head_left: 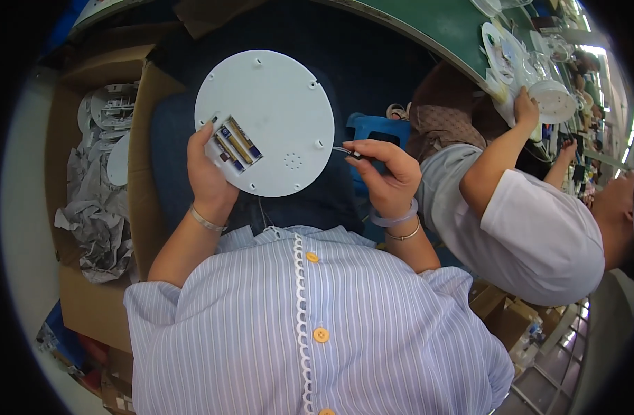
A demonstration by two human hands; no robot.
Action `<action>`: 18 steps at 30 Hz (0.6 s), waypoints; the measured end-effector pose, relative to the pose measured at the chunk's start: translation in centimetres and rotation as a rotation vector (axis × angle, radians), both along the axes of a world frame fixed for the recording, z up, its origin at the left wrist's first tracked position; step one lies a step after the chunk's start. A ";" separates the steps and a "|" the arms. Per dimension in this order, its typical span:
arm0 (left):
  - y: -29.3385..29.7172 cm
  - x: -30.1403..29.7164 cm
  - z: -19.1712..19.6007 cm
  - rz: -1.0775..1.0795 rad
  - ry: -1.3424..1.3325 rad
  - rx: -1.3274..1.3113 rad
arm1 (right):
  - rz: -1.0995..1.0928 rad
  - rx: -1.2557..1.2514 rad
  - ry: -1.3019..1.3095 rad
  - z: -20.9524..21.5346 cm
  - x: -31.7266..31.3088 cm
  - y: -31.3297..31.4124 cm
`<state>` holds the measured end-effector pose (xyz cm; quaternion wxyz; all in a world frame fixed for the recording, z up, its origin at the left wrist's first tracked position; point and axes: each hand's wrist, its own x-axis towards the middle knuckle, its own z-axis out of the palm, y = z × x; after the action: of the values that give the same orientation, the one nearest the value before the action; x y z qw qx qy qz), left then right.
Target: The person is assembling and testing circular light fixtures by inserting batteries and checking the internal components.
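A round white plastic disc (275, 104) is held over my lap, its flat face turned up. My left hand (210, 169) grips the disc's lower left edge, the thumb lying beside a battery compartment. Several batteries (239, 144) sit side by side in it. Small posts, slots and a cluster of holes dot the disc. At the disc's right edge, my right hand (389, 173) pinches a small black part (356, 155) on thin wires that run toward the disc. Its exact kind is too small to tell.
On my left stands an open cardboard box (145, 187) with white discs (118, 160) and crumpled grey paper (96, 232). A green worktable (434, 31) runs across the top right. A co-worker (545, 235) sits close at my right, one hand on a white round piece. A blue stool (378, 128) stands between us.
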<state>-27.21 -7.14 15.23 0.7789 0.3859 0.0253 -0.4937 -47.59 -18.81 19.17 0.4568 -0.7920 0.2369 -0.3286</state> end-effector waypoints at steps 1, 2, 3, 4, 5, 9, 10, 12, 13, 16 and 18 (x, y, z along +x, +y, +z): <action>-0.1 -0.1 0.1 -0.003 -0.002 -0.002 | 0.030 -0.016 -0.020 -0.2 0.1 -0.1; -0.3 -0.2 0.2 0.031 -0.007 0.023 | 0.028 -0.018 -0.022 -0.2 0.3 -0.2; -0.5 -0.2 0.2 0.065 -0.013 0.048 | 0.043 -0.028 -0.027 -0.3 0.6 -0.3; -0.5 -0.3 0.2 0.066 -0.012 0.049 | 0.061 -0.033 -0.028 -0.2 0.6 -0.1; -0.5 -0.3 0.2 0.060 -0.020 0.051 | 0.063 -0.032 -0.027 -0.1 0.8 -0.1; -0.5 -0.3 0.1 0.060 0.000 0.018 | 0.048 -0.054 -0.053 0.1 1.0 -0.5; -0.6 -0.3 0.1 0.064 0.001 0.018 | 0.023 -0.062 -0.031 0.1 1.0 -0.6; -0.6 -0.4 0.2 0.078 -0.016 0.042 | 0.006 -0.067 -0.043 0.0 1.2 -0.6; -0.6 -0.3 0.1 0.082 -0.015 0.043 | -0.006 -0.057 -0.042 -0.1 1.2 -0.6; -0.5 -0.3 -0.1 0.091 -0.023 0.056 | -0.009 -0.044 -0.041 -0.2 1.2 -0.6; -0.6 -0.4 -0.1 0.102 -0.021 0.071 | -0.001 -0.041 -0.041 -0.3 1.2 -0.6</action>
<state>-27.63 -7.72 15.16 0.7891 0.4166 0.0544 -0.4481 -46.41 -19.38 18.90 0.4452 -0.7940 0.2211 -0.3500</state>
